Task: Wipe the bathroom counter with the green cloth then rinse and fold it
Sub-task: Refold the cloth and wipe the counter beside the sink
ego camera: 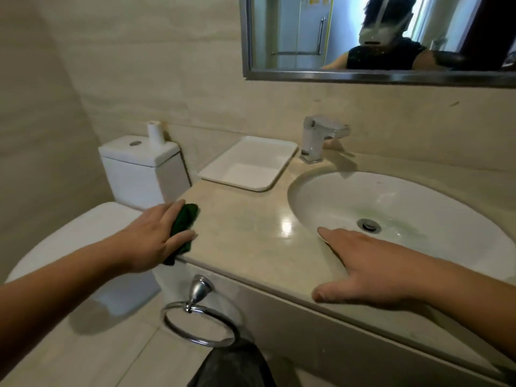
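"Green cloth (184,222) first. Where does it lie?" the first observer asks.

"At the far left end of the counter (251,233), next to the toilet (139,166)," the second replies. "It is bunched into a strip whose long axis runs from the front edge towards the wall, and its near end droops over that edge."

"Which hand has it?"

"The left hand (150,238). It lies palm down on the cloth with fingers straight, and the cloth shows between forefinger and thumb. It looks like a press rather than a pinch."

"And the other hand?"

"The right hand (363,266) is well apart from the cloth. It rests flat on the counter's front edge just before the sink (418,196), fingers spread and holding nothing. It seems to be a brace."

"So which way would the wipe go?"

"Probably rightward. The unwiped stone lies to the right of the cloth, between the two hands, with the white tray (251,171) behind it. The strip lies crosswise to that path, so it would sweep a broad band. The left forearm reaches out low over the toilet, and the wrist is nearly straight."
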{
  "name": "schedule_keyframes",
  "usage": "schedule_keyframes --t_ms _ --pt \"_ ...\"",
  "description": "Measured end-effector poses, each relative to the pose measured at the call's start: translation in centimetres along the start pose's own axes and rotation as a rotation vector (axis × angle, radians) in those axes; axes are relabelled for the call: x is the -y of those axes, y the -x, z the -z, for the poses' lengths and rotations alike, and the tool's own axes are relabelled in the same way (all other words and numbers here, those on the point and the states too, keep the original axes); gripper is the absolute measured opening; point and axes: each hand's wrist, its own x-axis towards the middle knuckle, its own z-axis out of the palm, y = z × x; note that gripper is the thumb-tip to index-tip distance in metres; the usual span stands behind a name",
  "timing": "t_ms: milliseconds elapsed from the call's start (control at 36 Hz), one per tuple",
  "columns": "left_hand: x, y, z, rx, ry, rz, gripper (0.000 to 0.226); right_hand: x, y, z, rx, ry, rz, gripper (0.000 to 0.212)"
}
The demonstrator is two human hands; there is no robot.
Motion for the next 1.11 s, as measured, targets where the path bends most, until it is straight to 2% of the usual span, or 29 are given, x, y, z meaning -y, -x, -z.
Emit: schedule_keyframes --t_ms 139,250,389,667,917,1000,1111 --pt "0.1 -0.8 -1.0 0.027 -0.053 -0.075 0.113 1.8 -3.8 0.0 -0.032 -0.028 0.026 0.127" --pt "0.2 -2.3 -0.8 0.038 -0.029 -0.096 0.101 2.4 -5.7 -0.7 0.024 -0.037 0.040 0.129" --pt "-0.3 -5.5 -0.6 0.025 -0.004 0.003 0.086 2.2 -6.0 -1.1 0.034 -0.012 0.036 0.126" --pt "-5.0 -8.2 -2.2 -0.084 0.008 0.120 0.086 2.4 -6.3 -0.9 0.103 -0.053 0.008 0.126" --pt "-11.7 -7.2 -2.8 -0.034 0.023 -0.050 0.089 2.5 -5.7 -0.1 0.085 -0.090 0.022 0.127" --pt "-14.9 -7.1 -3.4 -0.009 0.002 -0.123 0.085 1.8 -5.1 -0.1 0.035 -0.111 0.037 0.118" --pt "-18.2 -8.3 -4.0 -0.029 -0.006 -0.176 0.077 0.2 -2.9 0.2 -0.057 -0.122 -0.003 0.092"
